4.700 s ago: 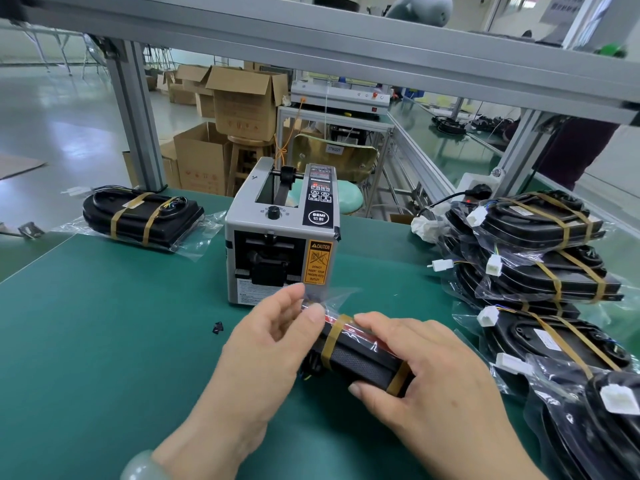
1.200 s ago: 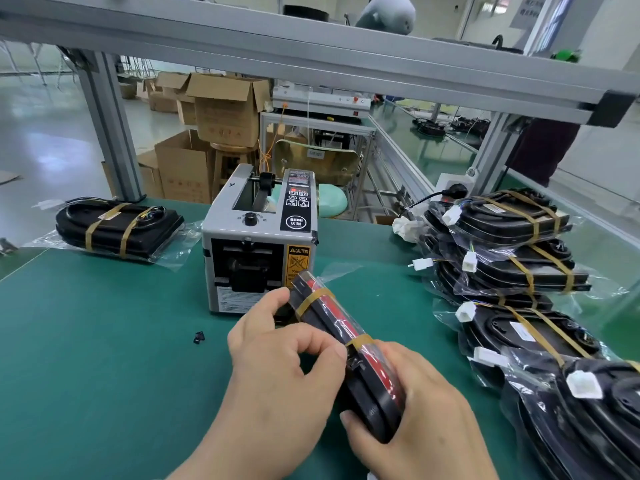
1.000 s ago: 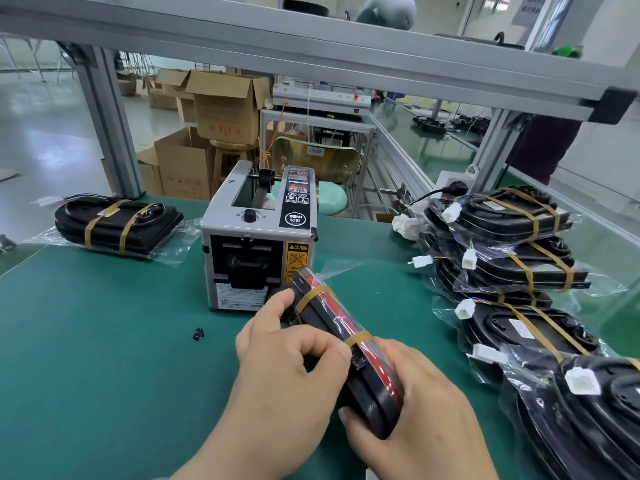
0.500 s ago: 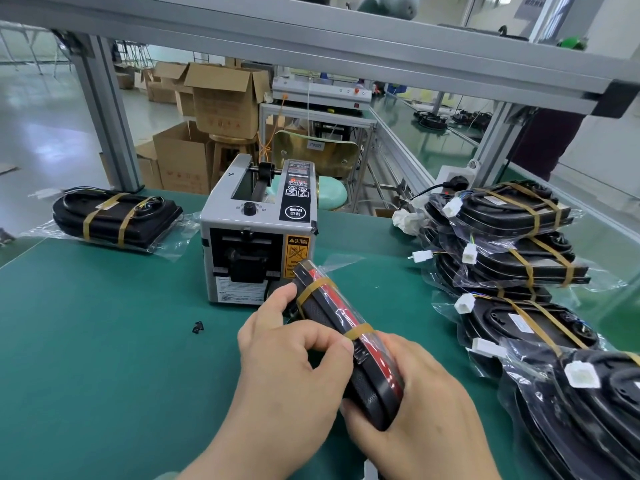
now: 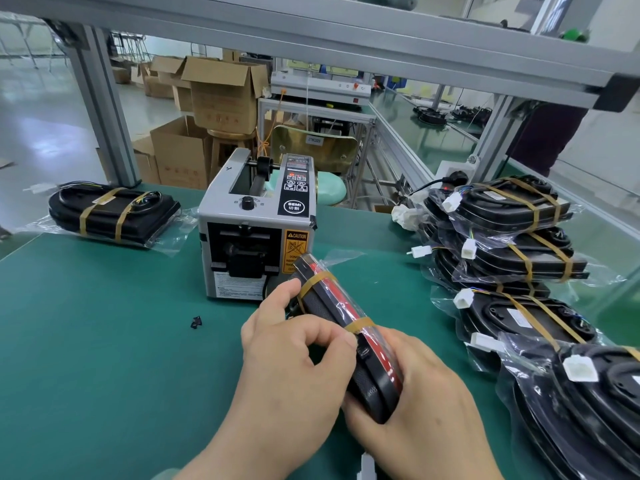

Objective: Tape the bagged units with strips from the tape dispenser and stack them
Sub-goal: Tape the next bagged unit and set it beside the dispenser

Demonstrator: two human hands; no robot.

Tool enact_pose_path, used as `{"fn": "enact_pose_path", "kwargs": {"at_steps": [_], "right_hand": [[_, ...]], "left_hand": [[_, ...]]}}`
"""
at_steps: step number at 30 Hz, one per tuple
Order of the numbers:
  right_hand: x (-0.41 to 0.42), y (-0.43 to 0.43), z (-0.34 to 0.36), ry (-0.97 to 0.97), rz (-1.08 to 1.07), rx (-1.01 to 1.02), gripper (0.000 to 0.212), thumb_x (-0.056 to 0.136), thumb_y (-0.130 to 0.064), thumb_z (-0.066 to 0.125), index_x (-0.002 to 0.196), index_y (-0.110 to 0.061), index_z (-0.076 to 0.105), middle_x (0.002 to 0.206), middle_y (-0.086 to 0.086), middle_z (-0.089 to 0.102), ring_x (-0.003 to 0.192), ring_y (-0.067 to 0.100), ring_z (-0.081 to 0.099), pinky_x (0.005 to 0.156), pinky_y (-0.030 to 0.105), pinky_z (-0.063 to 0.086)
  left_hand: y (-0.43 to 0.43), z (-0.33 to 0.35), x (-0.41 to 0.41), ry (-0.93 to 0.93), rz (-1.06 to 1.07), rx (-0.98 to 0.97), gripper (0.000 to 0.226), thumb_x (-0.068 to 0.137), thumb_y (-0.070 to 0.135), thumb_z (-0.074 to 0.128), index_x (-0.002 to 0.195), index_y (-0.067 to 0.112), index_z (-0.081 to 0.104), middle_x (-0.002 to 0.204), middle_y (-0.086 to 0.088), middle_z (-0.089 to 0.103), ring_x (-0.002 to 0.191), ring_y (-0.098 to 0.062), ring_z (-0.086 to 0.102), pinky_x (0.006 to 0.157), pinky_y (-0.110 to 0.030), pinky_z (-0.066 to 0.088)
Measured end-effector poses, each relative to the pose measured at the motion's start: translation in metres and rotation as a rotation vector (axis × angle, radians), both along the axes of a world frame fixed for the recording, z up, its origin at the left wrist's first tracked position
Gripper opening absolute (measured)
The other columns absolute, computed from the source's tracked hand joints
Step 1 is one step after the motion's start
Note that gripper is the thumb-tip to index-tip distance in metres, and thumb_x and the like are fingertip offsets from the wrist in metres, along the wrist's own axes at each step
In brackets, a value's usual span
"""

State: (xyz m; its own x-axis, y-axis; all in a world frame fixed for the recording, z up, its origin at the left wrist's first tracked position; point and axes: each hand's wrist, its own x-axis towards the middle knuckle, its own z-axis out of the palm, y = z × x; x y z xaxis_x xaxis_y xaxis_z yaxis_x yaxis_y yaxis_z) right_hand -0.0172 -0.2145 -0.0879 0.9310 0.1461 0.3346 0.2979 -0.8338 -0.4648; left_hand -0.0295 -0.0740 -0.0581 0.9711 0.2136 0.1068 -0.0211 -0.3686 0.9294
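Both hands grasp the unit (image 5: 349, 327), which stands on its edge, tilted, between them. The left hand (image 5: 294, 368) curls around its left side, the right hand (image 5: 419, 403) holds its near end. Just beyond the left hand stands the dispenser (image 5: 256, 230). The stack (image 5: 512, 237) lies to the right of the right hand.

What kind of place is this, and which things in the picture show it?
Most likely a factory packing station: an automatic tape dispenser stands on a green work mat, bagged, taped units are stacked at the right, and cardboard boxes stand behind the aluminium frame.
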Motion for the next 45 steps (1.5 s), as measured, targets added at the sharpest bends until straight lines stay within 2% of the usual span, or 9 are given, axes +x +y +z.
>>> {"fn": "enact_pose_path", "kwargs": {"at_steps": [10,16,23,29,35,38,40,43,45], "right_hand": [[-0.001,0.001,0.001,0.009,0.001,-0.013,0.063,0.053,-0.058,0.054,0.115,-0.05,0.053,0.104,-0.032,0.056,0.093,-0.002,0.056,0.073,0.012,0.044],[-0.002,0.001,0.002,0.017,0.006,-0.018,0.062,0.054,-0.058,0.053,0.115,-0.05,0.051,0.104,-0.033,0.055,0.096,-0.002,0.055,0.073,0.013,0.043],[-0.003,0.002,0.004,0.031,0.017,-0.037,0.062,0.054,-0.057,0.054,0.116,-0.053,0.049,0.105,-0.033,0.055,0.097,-0.002,0.053,0.072,0.007,0.038],[-0.003,0.001,0.004,0.01,0.018,-0.043,0.056,0.055,-0.053,0.061,0.111,-0.048,0.055,0.101,-0.03,0.057,0.094,0.0,0.054,0.068,0.003,0.036],[-0.002,0.001,0.003,-0.01,0.012,-0.017,0.055,0.055,-0.054,0.057,0.11,-0.048,0.055,0.099,-0.029,0.058,0.089,0.001,0.056,0.066,0.004,0.036],[-0.002,-0.002,0.002,0.005,0.048,-0.018,0.061,0.053,-0.057,0.061,0.113,-0.05,0.052,0.103,-0.031,0.056,0.091,-0.002,0.056,0.069,0.007,0.039],[0.001,-0.008,0.004,0.081,0.138,0.051,0.068,0.052,-0.063,0.061,0.118,-0.054,0.047,0.111,-0.033,0.054,0.098,-0.005,0.055,0.077,0.014,0.045],[0.006,-0.015,0.006,0.202,0.212,0.44,0.065,0.058,-0.067,0.056,0.12,-0.051,0.049,0.115,-0.027,0.061,0.102,-0.005,0.059,0.091,0.031,0.048],[0.007,-0.016,0.006,0.171,0.194,0.554,0.059,0.059,-0.065,0.056,0.115,-0.05,0.053,0.112,-0.024,0.064,0.103,-0.002,0.06,0.093,0.03,0.047]], "left_hand": [[-0.001,-0.003,0.003,-0.001,0.027,0.025,0.012,0.075,0.038,0.06,0.068,0.043,0.069,0.142,0.027,0.026,0.138,-0.001,0.019,0.111,-0.038,0.029],[-0.002,-0.003,0.003,-0.005,0.033,0.027,0.014,0.075,0.036,0.061,0.066,0.043,0.068,0.142,0.028,0.027,0.137,-0.001,0.02,0.109,-0.027,0.022],[-0.003,-0.004,0.002,-0.017,0.048,0.041,0.01,0.07,0.041,0.058,0.068,0.044,0.068,0.143,0.025,0.028,0.137,-0.001,0.019,0.112,-0.036,0.026],[-0.007,-0.007,-0.001,-0.039,0.061,0.037,0.013,0.061,0.048,0.064,0.073,0.051,0.064,0.134,0.032,0.028,0.124,0.018,0.013,0.113,-0.027,0.012],[-0.005,-0.011,0.003,-0.048,0.084,0.072,0.029,0.052,0.057,0.063,0.075,0.04,0.065,0.13,0.035,0.03,0.124,0.014,0.017,0.112,-0.03,0.018],[-0.001,-0.011,0.006,-0.03,0.108,0.082,0.044,0.046,0.061,0.065,0.081,0.038,0.053,0.132,0.033,0.032,0.126,0.003,0.024,0.11,-0.033,0.024],[0.001,-0.012,0.007,-0.026,0.108,0.087,0.053,0.045,0.065,0.066,0.088,0.039,0.049,0.135,0.03,0.031,0.127,0.0,0.026,0.109,-0.032,0.025],[0.0,-0.014,0.007,-0.037,0.107,0.079,0.053,0.048,0.062,0.068,0.091,0.04,0.047,0.135,0.03,0.028,0.126,0.0,0.026,0.105,-0.025,0.023],[-0.002,-0.014,0.008,-0.042,0.102,0.076,0.049,0.049,0.059,0.068,0.09,0.042,0.046,0.136,0.03,0.027,0.127,0.0,0.025,0.105,-0.025,0.023]]}}
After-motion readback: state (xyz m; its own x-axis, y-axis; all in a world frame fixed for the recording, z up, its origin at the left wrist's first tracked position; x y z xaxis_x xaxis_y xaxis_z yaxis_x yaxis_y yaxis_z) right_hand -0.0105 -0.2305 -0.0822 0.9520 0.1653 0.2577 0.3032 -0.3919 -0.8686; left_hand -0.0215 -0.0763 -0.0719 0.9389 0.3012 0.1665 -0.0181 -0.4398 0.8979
